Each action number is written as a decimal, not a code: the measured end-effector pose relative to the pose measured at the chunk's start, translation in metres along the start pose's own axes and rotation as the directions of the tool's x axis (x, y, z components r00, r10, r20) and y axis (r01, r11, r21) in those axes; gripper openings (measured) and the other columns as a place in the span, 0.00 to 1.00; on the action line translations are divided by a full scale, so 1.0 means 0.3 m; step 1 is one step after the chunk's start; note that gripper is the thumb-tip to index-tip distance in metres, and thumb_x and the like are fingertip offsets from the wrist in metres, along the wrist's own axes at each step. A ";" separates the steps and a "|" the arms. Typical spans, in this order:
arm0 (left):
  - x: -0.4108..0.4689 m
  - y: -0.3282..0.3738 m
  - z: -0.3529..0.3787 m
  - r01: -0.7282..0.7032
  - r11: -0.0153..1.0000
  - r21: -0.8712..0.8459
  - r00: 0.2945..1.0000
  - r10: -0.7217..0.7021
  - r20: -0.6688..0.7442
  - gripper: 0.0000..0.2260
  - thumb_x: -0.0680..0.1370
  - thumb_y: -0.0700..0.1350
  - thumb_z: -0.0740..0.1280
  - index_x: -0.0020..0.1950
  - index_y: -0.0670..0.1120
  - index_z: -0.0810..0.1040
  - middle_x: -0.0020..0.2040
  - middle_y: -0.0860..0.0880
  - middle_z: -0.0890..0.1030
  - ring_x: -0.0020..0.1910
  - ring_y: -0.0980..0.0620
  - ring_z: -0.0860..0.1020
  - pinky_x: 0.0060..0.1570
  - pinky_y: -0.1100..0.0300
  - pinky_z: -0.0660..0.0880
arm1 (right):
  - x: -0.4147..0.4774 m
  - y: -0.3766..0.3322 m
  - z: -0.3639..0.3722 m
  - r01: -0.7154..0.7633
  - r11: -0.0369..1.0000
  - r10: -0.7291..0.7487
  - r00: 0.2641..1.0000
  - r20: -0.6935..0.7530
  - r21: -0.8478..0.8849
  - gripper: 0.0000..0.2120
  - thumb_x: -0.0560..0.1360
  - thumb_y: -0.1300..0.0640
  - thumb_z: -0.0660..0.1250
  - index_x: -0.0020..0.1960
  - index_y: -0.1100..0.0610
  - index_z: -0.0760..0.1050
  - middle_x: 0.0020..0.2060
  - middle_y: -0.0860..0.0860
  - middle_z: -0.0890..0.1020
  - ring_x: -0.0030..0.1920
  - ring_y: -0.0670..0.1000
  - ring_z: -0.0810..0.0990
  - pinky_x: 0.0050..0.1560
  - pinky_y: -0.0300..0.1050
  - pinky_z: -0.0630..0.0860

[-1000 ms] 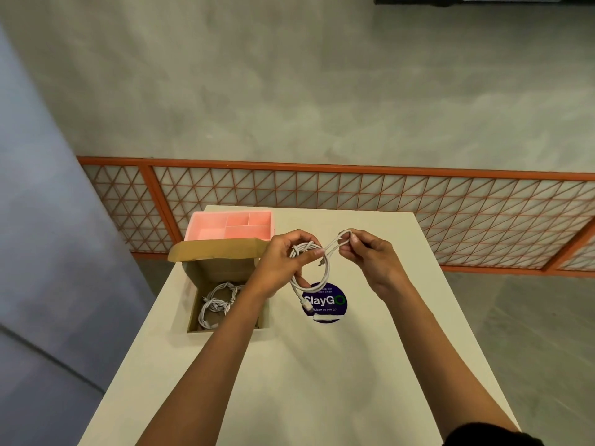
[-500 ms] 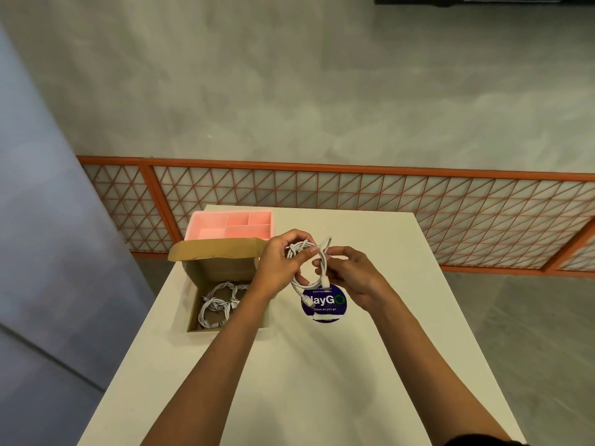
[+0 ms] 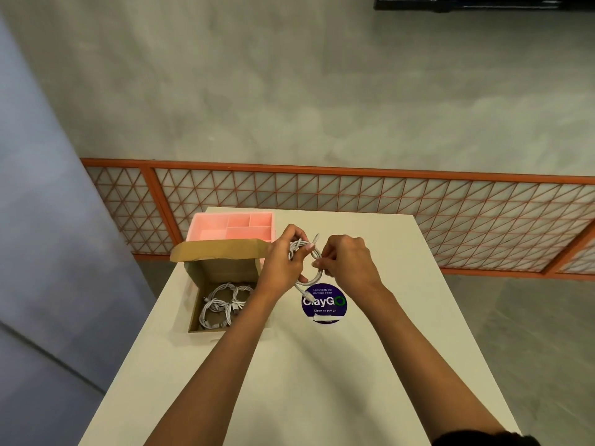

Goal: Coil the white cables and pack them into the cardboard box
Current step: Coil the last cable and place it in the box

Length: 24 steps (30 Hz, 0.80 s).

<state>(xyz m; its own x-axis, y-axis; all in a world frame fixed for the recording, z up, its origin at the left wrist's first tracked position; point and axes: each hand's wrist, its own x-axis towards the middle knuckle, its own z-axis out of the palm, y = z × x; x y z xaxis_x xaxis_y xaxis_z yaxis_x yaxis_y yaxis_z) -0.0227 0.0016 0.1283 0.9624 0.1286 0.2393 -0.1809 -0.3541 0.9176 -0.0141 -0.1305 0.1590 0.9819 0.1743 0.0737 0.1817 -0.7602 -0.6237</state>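
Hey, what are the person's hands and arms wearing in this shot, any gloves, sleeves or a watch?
The left hand and right hand are bare, with no gloves. No watch or band shows on either wrist, and both forearms are uncovered. The only clothing in view is a black sleeve edge high on the right arm, at the frame's bottom.

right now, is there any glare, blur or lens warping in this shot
Head view: wide-angle warp bows the orange railing and the blue wall at left; light is soft and even, with only faint arm shadows on the table and no glare; the white cable between the left hand and right hand is slightly soft, while the sticker print is readable.
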 end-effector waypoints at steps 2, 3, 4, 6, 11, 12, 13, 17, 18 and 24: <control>0.002 -0.007 0.005 -0.043 0.998 0.042 0.999 0.044 -0.025 0.04 0.78 0.39 0.65 0.50 0.42 0.70 0.43 0.47 0.76 0.34 0.61 0.75 0.23 0.57 0.77 | -0.007 -0.014 -0.004 0.025 0.989 -0.032 0.998 -0.046 -0.143 0.07 0.72 0.56 0.72 0.44 0.60 0.79 0.39 0.58 0.83 0.41 0.58 0.81 0.43 0.48 0.77; 0.002 -0.012 0.005 -0.060 0.996 0.063 0.997 0.062 -0.035 0.04 0.78 0.39 0.65 0.50 0.43 0.71 0.42 0.48 0.76 0.34 0.61 0.74 0.24 0.55 0.77 | -0.008 -0.018 -0.006 0.025 0.984 -0.034 0.998 -0.048 -0.179 0.07 0.73 0.55 0.71 0.46 0.59 0.79 0.40 0.57 0.83 0.42 0.58 0.81 0.43 0.47 0.76; 0.003 -0.017 0.005 -0.073 0.994 0.082 0.996 0.076 -0.043 0.03 0.78 0.39 0.65 0.49 0.43 0.72 0.41 0.51 0.76 0.35 0.61 0.74 0.26 0.54 0.78 | -0.006 -0.019 -0.007 0.021 0.982 -0.026 0.999 -0.027 -0.187 0.08 0.74 0.55 0.69 0.48 0.59 0.80 0.42 0.57 0.83 0.43 0.58 0.81 0.43 0.47 0.75; 0.004 -0.027 0.004 -0.111 0.985 0.136 0.992 0.119 -0.053 0.02 0.78 0.39 0.65 0.50 0.44 0.75 0.42 0.54 0.76 0.37 0.60 0.75 0.31 0.56 0.78 | -0.001 -0.021 -0.008 0.015 0.987 -0.007 0.999 0.048 -0.159 0.09 0.76 0.55 0.67 0.53 0.58 0.80 0.47 0.57 0.82 0.47 0.57 0.80 0.47 0.49 0.77; -0.010 -0.070 0.017 -0.218 0.925 0.312 0.972 0.233 -0.009 0.02 0.79 0.38 0.64 0.48 0.41 0.76 0.45 0.50 0.76 0.40 0.59 0.74 0.36 0.72 0.68 | -0.011 -0.035 -0.029 0.026 0.993 -0.005 0.984 0.177 -0.111 0.10 0.78 0.56 0.63 0.55 0.58 0.79 0.52 0.55 0.80 0.52 0.56 0.78 0.52 0.51 0.76; -0.014 -0.081 0.016 -0.216 0.924 0.317 0.973 0.232 -0.015 0.02 0.79 0.38 0.64 0.48 0.41 0.75 0.45 0.50 0.75 0.39 0.61 0.73 0.35 0.70 0.68 | -0.015 -0.036 -0.036 0.030 0.995 -0.011 0.982 0.189 -0.096 0.09 0.78 0.56 0.63 0.53 0.58 0.80 0.50 0.55 0.81 0.51 0.55 0.78 0.50 0.49 0.76; -0.016 -0.090 0.013 -0.214 0.925 0.315 0.972 0.234 -0.027 0.02 0.79 0.38 0.63 0.48 0.41 0.75 0.45 0.51 0.75 0.39 0.61 0.73 0.36 0.67 0.68 | -0.020 -0.036 -0.046 0.032 0.997 -0.017 0.980 0.200 -0.072 0.08 0.78 0.57 0.64 0.52 0.57 0.80 0.48 0.54 0.81 0.49 0.54 0.78 0.47 0.47 0.75; -0.016 -0.094 -0.006 -0.146 0.968 0.203 0.980 0.170 -0.106 0.01 0.79 0.38 0.64 0.49 0.41 0.74 0.43 0.55 0.75 0.41 0.62 0.75 0.36 0.62 0.74 | -0.031 -0.034 -0.099 0.012 0.998 -0.026 0.970 0.241 0.060 0.06 0.78 0.59 0.65 0.50 0.57 0.80 0.34 0.46 0.78 0.35 0.43 0.76 0.36 0.35 0.71; -0.017 -0.092 -0.010 -0.121 0.978 0.168 0.983 0.142 -0.119 0.02 0.79 0.39 0.64 0.49 0.41 0.74 0.43 0.56 0.75 0.40 0.62 0.75 0.35 0.60 0.76 | -0.032 -0.037 -0.110 0.009 0.996 -0.030 0.968 0.249 0.083 0.06 0.78 0.59 0.65 0.50 0.57 0.80 0.34 0.47 0.79 0.34 0.42 0.75 0.36 0.35 0.71; -0.013 -0.072 -0.022 -0.038 0.996 0.085 0.989 0.049 -0.138 0.03 0.79 0.42 0.65 0.51 0.42 0.75 0.44 0.51 0.78 0.36 0.55 0.76 0.26 0.57 0.78 | -0.043 -0.044 -0.141 -0.002 0.985 -0.047 0.958 0.284 0.170 0.06 0.78 0.59 0.65 0.49 0.59 0.80 0.37 0.51 0.81 0.35 0.45 0.76 0.37 0.36 0.72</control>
<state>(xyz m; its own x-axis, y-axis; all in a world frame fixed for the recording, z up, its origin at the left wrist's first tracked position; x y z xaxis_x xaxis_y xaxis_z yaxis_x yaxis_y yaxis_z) -0.0240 0.0148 0.1095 0.9150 0.2376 0.3259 -0.1992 -0.4365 0.8774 -0.0271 -0.1492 0.1993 0.9171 0.3800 -0.1208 0.1681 -0.6432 -0.7470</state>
